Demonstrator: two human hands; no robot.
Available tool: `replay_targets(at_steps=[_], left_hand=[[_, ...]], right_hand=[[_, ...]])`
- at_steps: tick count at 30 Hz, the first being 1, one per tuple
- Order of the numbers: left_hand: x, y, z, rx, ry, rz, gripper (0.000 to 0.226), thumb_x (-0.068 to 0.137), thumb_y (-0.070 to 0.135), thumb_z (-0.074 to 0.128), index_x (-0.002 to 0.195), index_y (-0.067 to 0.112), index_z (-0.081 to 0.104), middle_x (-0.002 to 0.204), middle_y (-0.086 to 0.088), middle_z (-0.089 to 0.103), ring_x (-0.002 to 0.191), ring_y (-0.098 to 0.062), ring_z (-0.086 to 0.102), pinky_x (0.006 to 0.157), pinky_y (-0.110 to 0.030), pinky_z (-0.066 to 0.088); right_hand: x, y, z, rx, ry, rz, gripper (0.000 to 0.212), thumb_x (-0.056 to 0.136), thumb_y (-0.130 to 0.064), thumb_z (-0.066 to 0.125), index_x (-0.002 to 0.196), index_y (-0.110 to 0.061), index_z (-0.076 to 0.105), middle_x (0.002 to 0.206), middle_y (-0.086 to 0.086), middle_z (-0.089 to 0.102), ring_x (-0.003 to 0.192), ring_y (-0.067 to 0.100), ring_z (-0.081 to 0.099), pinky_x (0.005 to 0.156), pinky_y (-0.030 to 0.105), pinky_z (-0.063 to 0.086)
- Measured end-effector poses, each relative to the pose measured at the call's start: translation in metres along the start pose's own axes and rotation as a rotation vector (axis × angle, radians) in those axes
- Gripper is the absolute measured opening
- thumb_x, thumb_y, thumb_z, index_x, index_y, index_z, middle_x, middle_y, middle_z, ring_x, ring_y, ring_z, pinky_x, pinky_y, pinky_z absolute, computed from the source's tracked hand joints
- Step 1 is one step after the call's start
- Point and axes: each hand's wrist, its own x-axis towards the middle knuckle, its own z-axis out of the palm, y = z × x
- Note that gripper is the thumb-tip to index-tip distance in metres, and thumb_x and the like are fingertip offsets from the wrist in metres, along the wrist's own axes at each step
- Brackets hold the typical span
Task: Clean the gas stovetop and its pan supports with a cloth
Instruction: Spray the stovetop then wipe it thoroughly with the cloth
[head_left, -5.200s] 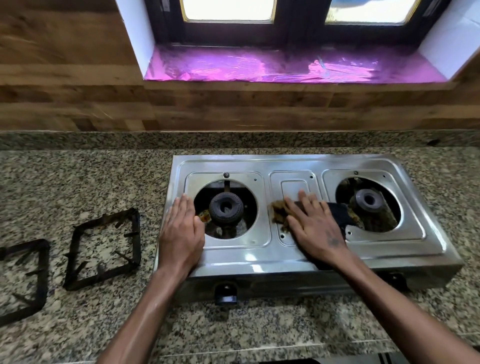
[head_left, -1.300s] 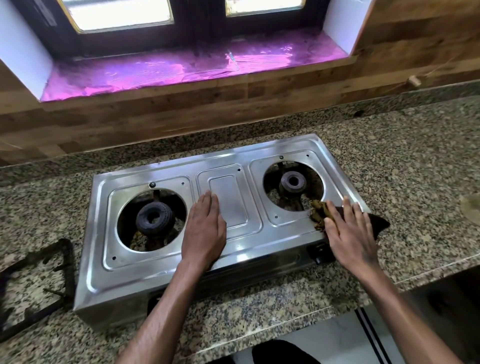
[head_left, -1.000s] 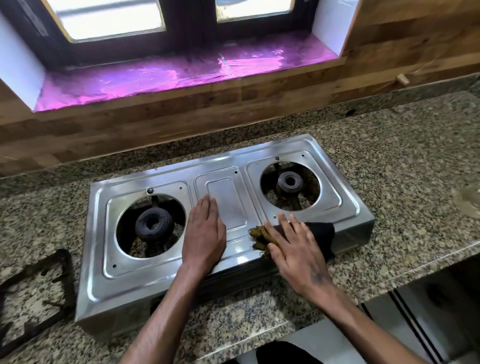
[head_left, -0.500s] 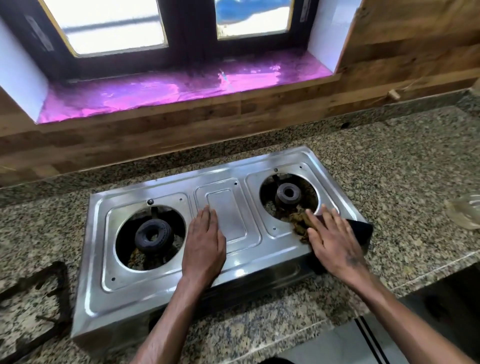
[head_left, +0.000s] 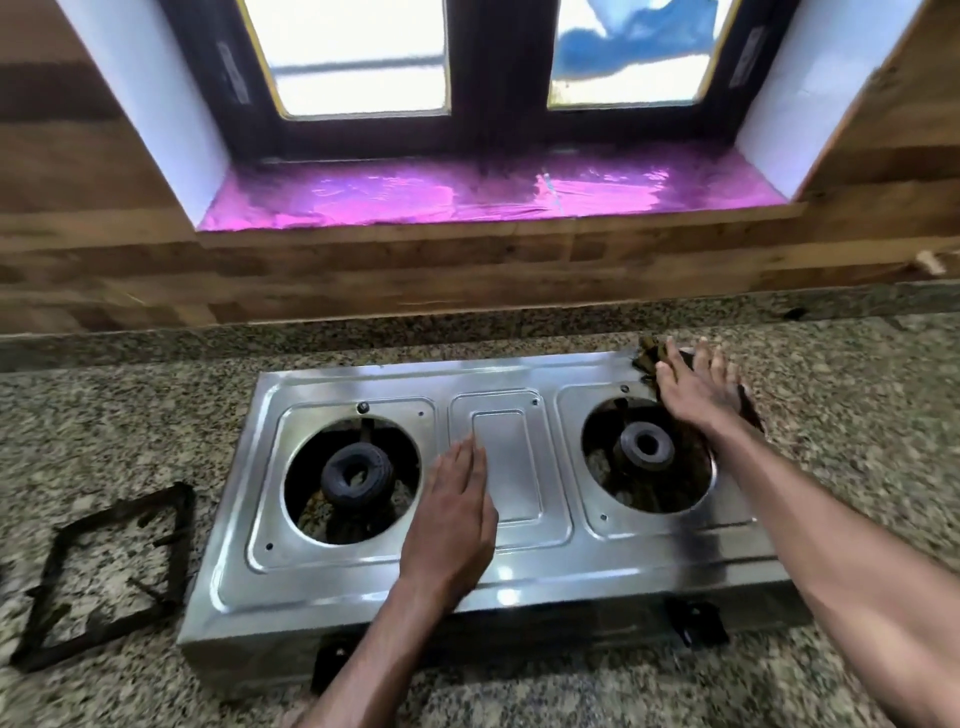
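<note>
a two-burner steel gas stovetop (head_left: 519, 561) is seen on a speckled granite worktop (head_left: 104, 395) below a window whose sill is lined with shiny pink foil (head_left: 467, 195). the right hand (head_left: 698, 392) is laid flat at the stove's far right corner, its fingers (head_left: 675, 358) straight and slightly spread, pressed on a dark cloth (head_left: 647, 358) whose crumpled brownish edge is seen just beyond the fingertips and whose dark end is seen under the wrist, at the stove's right rim. the right burner (head_left: 645, 445) is seen just below that hand. the left hand (head_left: 452, 519) is rested palm down on the steel between the two burner wells, fingers (head_left: 470, 457) straight and held together, nothing held, beside the raised centre panel (head_left: 506, 467). the left burner (head_left: 357, 474) is seen to the left of those fingers. one black pan support (head_left: 104, 571) is laid on the worktop, well to the left of the stove, apart from both hands.
</note>
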Motion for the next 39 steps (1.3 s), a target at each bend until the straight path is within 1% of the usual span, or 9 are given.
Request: replay_targets(at_steps=[3, 8, 12, 16, 21, 24, 30, 36, 39], left_hand=[[0.001, 0.0, 0.0, 0.01, -0.015, -0.006, 0.065, 0.094, 0.032, 0.02, 0.155, 0.009, 0.022, 0.163, -0.007, 0.014, 0.151, -0.02, 0.011, 0.123, -0.035, 0.008], [0.0, -0.001, -0.001, 0.017, -0.023, -0.02, 0.063, 0.095, 0.031, 0.021, 0.154, 0.008, 0.024, 0.162, -0.009, 0.018, 0.15, -0.021, 0.014, 0.123, -0.035, 0.007], [-0.001, 0.001, -0.001, -0.027, -0.009, -0.024, 0.063, 0.095, 0.031, 0.021, 0.153, 0.005, 0.026, 0.162, -0.011, 0.021, 0.149, -0.021, 0.016, 0.123, -0.035, 0.01], [-0.003, 0.002, -0.007, -0.107, 0.02, -0.043, 0.067, 0.095, 0.035, 0.015, 0.153, 0.004, 0.023, 0.162, -0.011, 0.019, 0.15, -0.019, 0.013, 0.123, -0.033, 0.008], [-0.005, 0.003, -0.007, -0.071, 0.002, -0.037, 0.071, 0.092, 0.037, 0.01, 0.153, 0.003, 0.022, 0.162, -0.013, 0.018, 0.15, -0.022, 0.013, 0.123, -0.032, 0.004], [-0.003, 0.003, -0.008, -0.088, 0.01, -0.048, 0.069, 0.093, 0.035, 0.012, 0.153, 0.003, 0.022, 0.162, -0.012, 0.018, 0.15, -0.02, 0.012, 0.123, -0.03, 0.002], [-0.004, 0.002, -0.012, -0.149, 0.015, -0.043, 0.061, 0.098, 0.03, 0.021, 0.154, 0.005, 0.021, 0.163, -0.007, 0.014, 0.151, -0.016, 0.007, 0.119, -0.023, -0.006], [-0.004, 0.0, -0.013, -0.128, -0.019, -0.028, 0.058, 0.102, 0.025, 0.03, 0.154, 0.004, 0.018, 0.164, -0.01, 0.012, 0.151, -0.019, 0.006, 0.122, -0.029, -0.002], [-0.009, -0.008, -0.018, -0.063, -0.053, 0.039, 0.058, 0.103, 0.027, 0.028, 0.155, 0.006, 0.015, 0.164, -0.009, 0.008, 0.151, -0.018, 0.004, 0.12, -0.026, -0.005]], right_hand=[[0.013, -0.054, 0.005, 0.003, -0.013, -0.11, 0.057, 0.106, -0.049, 0.022, 0.159, -0.033, 0.013, 0.167, 0.014, -0.007, 0.153, 0.034, -0.009, 0.123, 0.046, -0.007], [-0.041, -0.137, 0.04, -0.07, -0.053, -0.49, 0.057, 0.106, -0.048, 0.022, 0.159, -0.036, 0.005, 0.167, 0.011, -0.009, 0.153, 0.032, -0.01, 0.122, 0.045, -0.006], [-0.117, -0.13, 0.057, -0.103, -0.067, -0.615, 0.068, 0.095, -0.059, 0.002, 0.159, -0.037, 0.003, 0.167, 0.007, -0.008, 0.154, 0.027, -0.009, 0.122, 0.041, -0.009], [-0.166, -0.093, 0.064, -0.04, -0.065, -0.589, 0.072, 0.088, -0.061, -0.004, 0.157, -0.043, 0.004, 0.166, -0.003, -0.013, 0.154, 0.019, -0.013, 0.123, 0.036, -0.009], [-0.137, -0.113, 0.069, -0.024, 0.022, -0.467, 0.06, 0.101, -0.053, 0.015, 0.159, -0.038, 0.009, 0.168, 0.003, -0.005, 0.155, 0.024, -0.006, 0.124, 0.04, -0.003], [-0.127, -0.127, 0.07, -0.019, 0.036, -0.394, 0.057, 0.105, -0.047, 0.022, 0.159, -0.035, 0.006, 0.168, 0.005, -0.006, 0.154, 0.024, -0.008, 0.122, 0.04, -0.007], [-0.204, -0.079, 0.074, -0.018, -0.002, -0.467, 0.07, 0.092, -0.059, 0.0, 0.158, -0.038, 0.008, 0.167, -0.001, -0.006, 0.154, 0.019, -0.007, 0.124, 0.035, -0.006], [-0.193, -0.073, 0.073, -0.002, -0.002, -0.393, 0.073, 0.09, -0.061, -0.003, 0.158, -0.039, 0.01, 0.168, 0.0, -0.003, 0.154, 0.019, -0.007, 0.125, 0.036, -0.005], [-0.18, -0.09, 0.074, 0.01, -0.003, -0.322, 0.062, 0.1, -0.056, 0.009, 0.159, -0.036, 0.008, 0.168, 0.005, -0.006, 0.154, 0.021, -0.01, 0.125, 0.039, -0.005]])
